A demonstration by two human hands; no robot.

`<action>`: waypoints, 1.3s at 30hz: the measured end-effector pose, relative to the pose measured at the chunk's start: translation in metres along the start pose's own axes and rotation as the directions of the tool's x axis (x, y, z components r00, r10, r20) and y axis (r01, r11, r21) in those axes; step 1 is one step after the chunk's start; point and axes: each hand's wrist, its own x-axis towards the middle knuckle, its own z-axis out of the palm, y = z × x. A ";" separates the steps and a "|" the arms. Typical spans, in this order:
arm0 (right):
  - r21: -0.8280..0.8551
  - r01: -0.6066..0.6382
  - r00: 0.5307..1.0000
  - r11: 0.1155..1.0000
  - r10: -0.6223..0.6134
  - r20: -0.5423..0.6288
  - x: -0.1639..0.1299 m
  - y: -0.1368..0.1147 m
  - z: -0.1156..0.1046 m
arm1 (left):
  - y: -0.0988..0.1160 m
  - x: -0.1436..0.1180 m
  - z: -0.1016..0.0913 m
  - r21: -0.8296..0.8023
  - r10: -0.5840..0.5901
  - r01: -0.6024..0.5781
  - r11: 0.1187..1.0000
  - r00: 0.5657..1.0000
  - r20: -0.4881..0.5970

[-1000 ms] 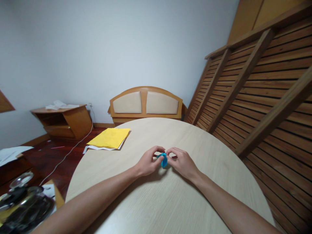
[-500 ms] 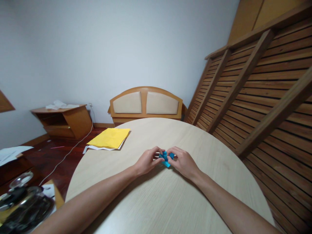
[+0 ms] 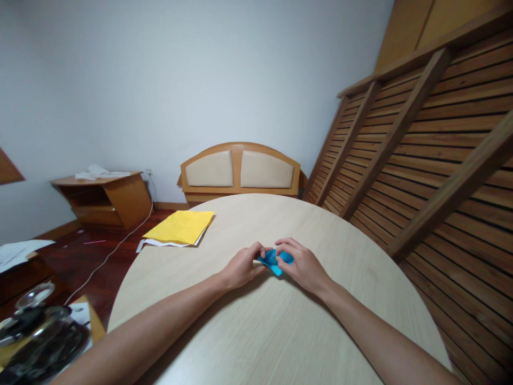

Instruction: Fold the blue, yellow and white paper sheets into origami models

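Plain room, pale wall, slatted wooden bed frame [image 3: 420, 155] leaning up at 2 o'clock, padded headboard [image 3: 239, 170] on the floor at 12, low wooden side cabinet [image 3: 105, 198] at 10. Round light-wood table [image 3: 256, 321] fills the foreground. Left hand [image 3: 241, 267] and right hand [image 3: 301, 266] meet just past table centre, both pinched narrow on a small blue folded paper [image 3: 273, 260]; the paper sits low, touching or almost touching the tabletop, held between thumbs and forefingers of both hands. It looks already creased several times into a compact multi-layer shape with a point sticking out toward 6 o'clock, so folding seems well under way; final form can't be told, too small and partly hidden by fingers. Stack of yellow sheets over white ones [image 3: 180, 227] lies at the table edge at 10 o'clock, well apart from the hands, untouched. Glass-lidded dark clutter [image 3: 40, 331] at 8 o'clock, off the table.
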 end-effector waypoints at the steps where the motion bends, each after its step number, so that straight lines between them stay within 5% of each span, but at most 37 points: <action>1: -0.003 0.004 1.000 1.000 -0.004 -0.002 0.000 0.000 0.000 | -0.001 0.000 0.001 0.007 -0.009 0.009 1.000 1.000 -0.014; 28: 0.031 -0.050 0.997 0.998 0.049 0.057 0.000 -0.005 0.002 | -0.009 0.005 0.001 0.017 -0.019 0.022 1.000 0.982 -0.188; 39: 0.067 -0.103 0.994 0.992 0.101 0.035 0.000 -0.002 0.004 | -0.003 0.003 0.001 0.022 -0.025 0.028 0.999 0.991 -0.135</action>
